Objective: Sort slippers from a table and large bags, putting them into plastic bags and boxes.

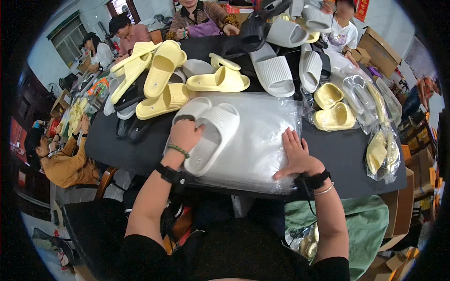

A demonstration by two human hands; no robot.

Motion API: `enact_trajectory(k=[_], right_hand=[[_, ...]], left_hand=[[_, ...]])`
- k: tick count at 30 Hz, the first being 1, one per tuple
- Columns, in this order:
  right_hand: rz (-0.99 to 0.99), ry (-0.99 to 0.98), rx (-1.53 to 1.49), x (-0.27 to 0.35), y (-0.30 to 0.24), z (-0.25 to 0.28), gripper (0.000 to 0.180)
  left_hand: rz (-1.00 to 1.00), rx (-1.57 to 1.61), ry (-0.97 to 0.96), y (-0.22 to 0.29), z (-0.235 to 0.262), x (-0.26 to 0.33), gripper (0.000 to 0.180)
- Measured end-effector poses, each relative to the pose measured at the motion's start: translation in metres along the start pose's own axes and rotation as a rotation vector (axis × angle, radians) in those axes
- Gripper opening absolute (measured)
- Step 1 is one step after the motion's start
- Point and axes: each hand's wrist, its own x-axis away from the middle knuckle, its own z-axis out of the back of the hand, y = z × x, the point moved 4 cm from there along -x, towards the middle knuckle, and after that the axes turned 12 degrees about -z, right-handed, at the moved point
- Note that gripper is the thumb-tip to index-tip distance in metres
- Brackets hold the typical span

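Observation:
My left hand (185,136) is closed around a pair of white slide slippers (219,133), gripping between the two; its fingertips are partly hidden. The slippers lie over the left part of a flat stack of clear plastic bags (262,140). On the stack's right edge rests my right hand (298,157), fingers stretched out and pressing flat, holding nothing. Beyond the bags, several yellow slippers (162,70) are piled at the far left, with black and grey ones among them. Grey slippers (274,70) form another heap at the far right.
Bagged yellow slippers (333,114) and clear-bagged grey ones lie on the black table (347,175) to the right. Cardboard boxes (398,210) stand beside it. A person in a brown top (70,164) sits at the left; other people are around the far side.

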Motion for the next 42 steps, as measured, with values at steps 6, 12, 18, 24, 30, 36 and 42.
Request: enact_trajectory(k=[6,12,18,24,30,36,42], right_hand=[[0.009,0.003,-0.045,0.008,0.002,0.005,0.156],[0.052,0.162,-0.019,0.035,-0.017,0.035,0.130],[0.236,0.341,-0.142,0.075,-0.054,0.035,0.104],[0.176,0.325,-0.103,0.066,-0.063,-0.020,0.098],[0.167,0.312,-0.083,0.068,-0.062,-0.021,0.098],[0.193,0.365,-0.076,0.065,-0.062,-0.023,0.100],[0.172,0.354,-0.066,0.064,-0.062,-0.022,0.101]], left_hand=[[-0.035,0.021,0.051,-0.005,-0.003,0.005,0.045],[-0.043,0.132,0.148,-0.008,0.007,0.015,0.042],[-0.052,0.144,0.253,0.002,0.014,0.019,0.040],[0.077,0.239,0.212,-0.014,-0.006,0.015,0.033],[0.062,0.238,0.182,-0.005,0.012,0.026,0.031],[-0.049,0.237,0.477,0.009,0.059,0.049,0.021],[-0.086,0.186,0.535,0.010,0.081,0.052,0.016]])
